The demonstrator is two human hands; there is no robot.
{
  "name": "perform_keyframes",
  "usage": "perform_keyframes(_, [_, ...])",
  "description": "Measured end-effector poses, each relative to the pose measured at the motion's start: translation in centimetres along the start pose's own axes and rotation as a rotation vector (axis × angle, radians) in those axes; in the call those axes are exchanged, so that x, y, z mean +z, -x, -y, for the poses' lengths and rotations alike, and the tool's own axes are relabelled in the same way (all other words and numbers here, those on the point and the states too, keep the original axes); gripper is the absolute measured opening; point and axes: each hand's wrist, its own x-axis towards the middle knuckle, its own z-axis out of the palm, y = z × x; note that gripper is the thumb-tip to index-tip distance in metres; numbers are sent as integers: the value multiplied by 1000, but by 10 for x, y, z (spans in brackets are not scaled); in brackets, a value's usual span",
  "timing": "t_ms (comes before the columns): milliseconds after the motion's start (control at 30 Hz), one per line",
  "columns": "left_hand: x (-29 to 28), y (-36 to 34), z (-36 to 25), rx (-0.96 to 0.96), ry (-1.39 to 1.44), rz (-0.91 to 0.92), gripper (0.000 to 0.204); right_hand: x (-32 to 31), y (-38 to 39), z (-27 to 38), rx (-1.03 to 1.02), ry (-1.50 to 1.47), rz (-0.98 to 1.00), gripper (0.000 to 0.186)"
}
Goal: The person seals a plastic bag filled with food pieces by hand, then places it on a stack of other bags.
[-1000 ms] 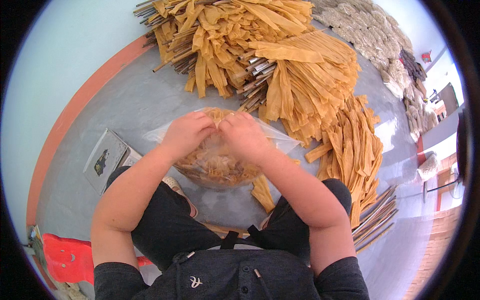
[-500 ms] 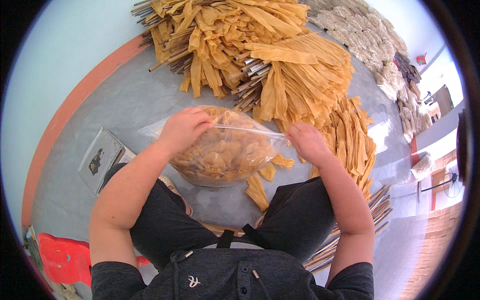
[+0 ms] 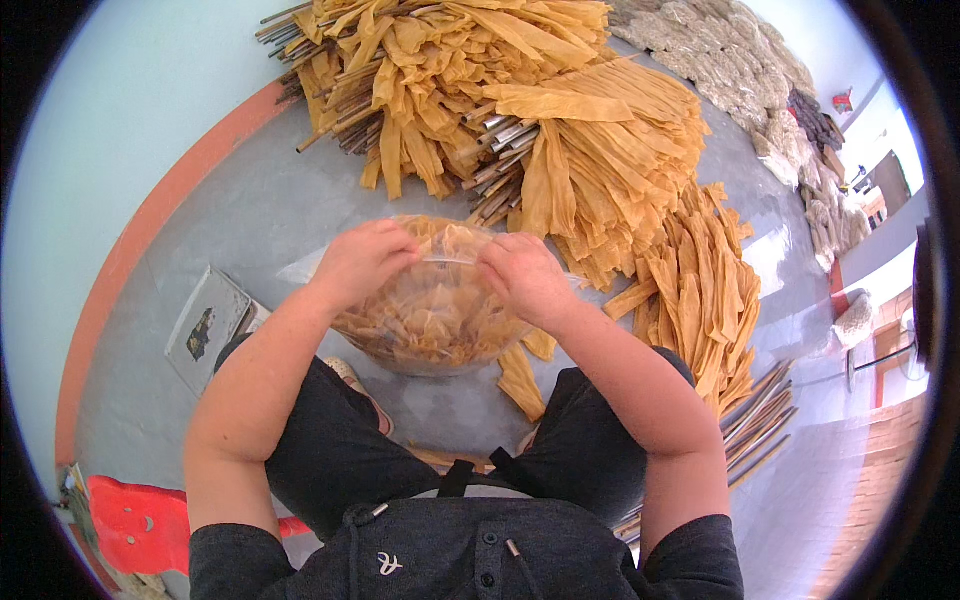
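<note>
Between my legs rests a clear plastic bag (image 3: 430, 320) full of crinkled golden-brown pieces, with a seal strip across its top. My left hand (image 3: 365, 260) pinches that top edge at the upper left, fingers closed. My right hand (image 3: 525, 275) grips the same edge right of centre, also with closed fingers. A few loose flat amber strips (image 3: 518, 380) lie on the floor just below the bag's right side.
Piles of amber sheets with rods (image 3: 590, 150) rise ahead and right. More rods (image 3: 760, 420) lie at right. A scuffed metal case (image 3: 205, 325) sits at left, a red stool (image 3: 135, 525) lower left. Pale bundles (image 3: 700, 55) line the back right, near a fan (image 3: 905, 335).
My right hand went from beside my left at the middle out to the bag's right corner, then back leftward along the edge. My left hand stayed on the top edge.
</note>
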Motion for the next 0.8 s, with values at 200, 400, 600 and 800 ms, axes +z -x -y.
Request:
perform_keyframes(200, [0, 2, 4, -69, 72, 19, 15, -14, 10, -14, 21, 25, 72, 14])
perform_keyframes(400, [4, 0, 7, -39, 84, 0, 13, -48, 65, -75, 137, -38, 148, 15])
perform_keyframes(600, [1, 1, 10, -22, 128, 47, 14, -71, 70, -86, 436, 60, 131, 19])
perform_keyframes(800, [8, -3, -7, 75, 141, 41, 21, -35, 19, -21, 34, -129, -50, 20])
